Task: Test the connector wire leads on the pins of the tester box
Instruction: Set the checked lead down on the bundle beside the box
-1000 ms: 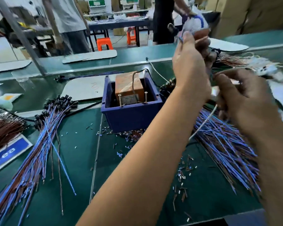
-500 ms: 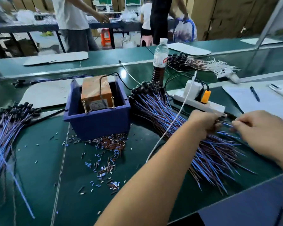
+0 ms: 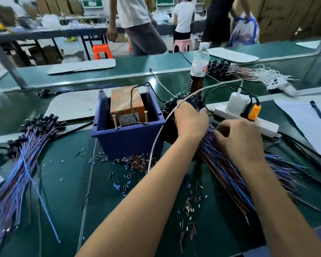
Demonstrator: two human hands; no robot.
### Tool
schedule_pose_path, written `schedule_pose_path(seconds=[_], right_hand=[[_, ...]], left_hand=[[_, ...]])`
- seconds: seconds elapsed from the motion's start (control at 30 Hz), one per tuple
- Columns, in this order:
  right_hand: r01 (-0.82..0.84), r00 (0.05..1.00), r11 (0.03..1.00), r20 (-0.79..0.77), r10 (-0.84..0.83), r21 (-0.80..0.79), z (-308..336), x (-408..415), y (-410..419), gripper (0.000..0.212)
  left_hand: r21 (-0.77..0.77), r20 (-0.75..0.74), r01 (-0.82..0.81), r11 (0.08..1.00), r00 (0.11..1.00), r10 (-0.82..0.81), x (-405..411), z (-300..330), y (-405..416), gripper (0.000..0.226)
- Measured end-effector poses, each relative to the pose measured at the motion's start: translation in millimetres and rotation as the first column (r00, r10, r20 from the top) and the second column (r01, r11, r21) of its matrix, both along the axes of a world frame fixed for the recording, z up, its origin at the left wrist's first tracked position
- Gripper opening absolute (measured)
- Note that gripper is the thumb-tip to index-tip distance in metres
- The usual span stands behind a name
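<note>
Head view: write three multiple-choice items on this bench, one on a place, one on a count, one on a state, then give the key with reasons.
1. Where does the tester box sit?
A. Inside the blue bin
B. On the white power strip
C. Under the bottle

2. How many upright metal pins stand at the front of the tester box?
A. One
B. Two
C. Four

3. What are the hands doing?
A. Both rest flat on bare table
B. Left hand and right hand are both in the wire pile right of the bin
C. One hand grips the bottle

Key: 1 A, the orange box is walled in by the blue bin. 2 B, a pin shows at each front corner. 3 B, both hands lie on the blue and brown leads; the exact grip is hidden.
</note>
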State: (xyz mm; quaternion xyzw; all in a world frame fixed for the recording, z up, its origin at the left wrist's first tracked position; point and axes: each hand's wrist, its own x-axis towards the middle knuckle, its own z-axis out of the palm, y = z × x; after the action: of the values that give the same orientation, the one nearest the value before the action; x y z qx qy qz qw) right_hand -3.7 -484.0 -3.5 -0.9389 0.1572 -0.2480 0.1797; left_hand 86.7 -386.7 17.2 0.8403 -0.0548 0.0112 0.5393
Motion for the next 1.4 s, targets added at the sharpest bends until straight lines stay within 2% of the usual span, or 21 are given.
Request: schedule_pose_path(seconds=[0.1,0.17,0.2,0.27,0.37,0.5,0.53,0.57,0.6,0.67,0.7,0.73,0.77,0.8,0.83,0.87,0.97,1.07,1.13,1.23,1.4], right_hand=[[0.025,0.999,0.999,-0.044,-0.024,0.032,-1.8,3.5,4.1,0.015],[0.055,0.998,0.994,0.031,-0.058,0.093,-2.4,3.8,7.6,0.012],[0.068,0.991,0.989,0.107,-0.083,0.131,-2.0,3.5,10.3,0.012],[0.099,0.941,0.982,0.306,-0.145,0.161,2.3,0.8,18.5,0.012],[0.012,0.814,0.995,0.577,-0.069,0.103,13.1,-1.8,46.8,0.008],[-0.264,0.744,0.964,0.636,0.204,0.0,20.8,1.1,105.3,0.005],[-0.351,0.737,0.936,0.612,0.286,-0.016,20.5,2.7,122.0,0.006],[-0.433,0.731,0.901,0.574,0.368,-0.025,19.3,3.8,137.9,0.006],[-0.509,0.729,0.861,0.518,0.447,-0.026,17.9,5.1,152.6,0.006],[-0.635,0.726,0.772,0.321,0.608,-0.025,12.7,8.1,180.6,0.006],[-0.686,0.709,0.727,0.19,0.679,-0.036,9.6,10.6,194.2,0.007],[-0.731,0.678,0.68,0.059,0.733,-0.051,6.5,13.4,207.4,0.01],[-0.767,0.641,0.638,-0.059,0.765,-0.065,3.5,16.5,220.1,0.014],[-0.794,0.606,0.603,-0.158,0.78,-0.073,0.8,20.5,233.1,0.018],[-0.814,0.576,0.577,-0.234,0.783,-0.071,-1.4,25.1,245.0,0.021],[-0.826,0.55,0.56,-0.29,0.783,-0.053,-3.8,29.8,256.2,0.022],[-0.822,0.492,0.567,-0.427,0.759,0.06,-13.3,45.1,279.5,0.023],[-0.794,0.467,0.593,-0.491,0.735,0.132,-18.2,57.3,288.0,0.021],[-0.786,0.454,0.597,-0.504,0.735,0.163,-19.6,62.0,288.3,0.019],[-0.764,0.438,0.604,-0.504,0.745,0.228,-18.7,65.9,286.8,0.015],[-0.752,0.437,0.613,-0.513,0.739,0.243,-16.3,71.0,284.5,0.015]], left_hand=[[0.207,0.04,0.163,0.965,0.984,-0.175,-13.2,4.8,15.0,0.029],[0.286,0.074,0.238,0.928,0.96,-0.268,-21.6,8.8,30.3,0.035],[0.266,0.074,0.282,0.922,0.947,-0.311,-24.1,10.9,39.8,0.031],[0.038,0.003,0.411,0.911,0.912,-0.411,-33.1,16.8,62.9,0.016],[-0.294,-0.018,0.549,0.783,0.816,-0.578,-43.3,18.8,113.6,0.016],[-0.471,-0.006,0.729,0.497,0.561,-0.828,-42.6,10.1,205.4,0.027],[-0.498,0.005,0.721,0.483,0.559,-0.829,-39.5,7.3,228.7,0.031],[-0.517,0.011,0.677,0.523,0.616,-0.787,-34.7,4.6,248.9,0.034],[-0.534,0.014,0.583,0.612,0.73,-0.684,-28.2,1.7,265.4,0.033],[-0.453,0.024,0.239,0.859,0.966,-0.257,-12.9,-8.1,292.9,0.024],[-0.278,0.075,-0.022,0.96,0.996,0.045,-4.2,-15.1,304.8,0.024],[-0.004,0.181,-0.305,0.952,0.937,0.3,4.4,-25.4,317.0,0.023],[0.279,0.302,-0.522,0.806,0.845,0.442,11.0,-36.1,330.2,0.021],[0.474,0.384,-0.623,0.622,0.782,0.491,12.8,-43.7,341.5,0.021],[0.595,0.395,-0.63,0.499,0.77,0.5,13.5,-49.3,349.3,0.026],[0.67,0.371,-0.601,0.436,0.78,0.505,14.5,-53.7,355.6,0.034],[0.776,0.29,-0.519,0.36,0.799,0.526,18.3,-60.2,359.4,0.036],[0.742,0.281,-0.54,0.398,0.789,0.547,18.6,-62.8,356.8,0.019],[0.694,0.315,-0.593,0.408,0.76,0.569,15.9,-63.3,360.0,0.024],[0.699,0.308,-0.617,0.362,0.717,0.626,14.6,-61.0,363.6,0.027],[0.622,0.309,-0.663,0.416,0.696,0.648,12.1,-60.3,360.7,0.035]])
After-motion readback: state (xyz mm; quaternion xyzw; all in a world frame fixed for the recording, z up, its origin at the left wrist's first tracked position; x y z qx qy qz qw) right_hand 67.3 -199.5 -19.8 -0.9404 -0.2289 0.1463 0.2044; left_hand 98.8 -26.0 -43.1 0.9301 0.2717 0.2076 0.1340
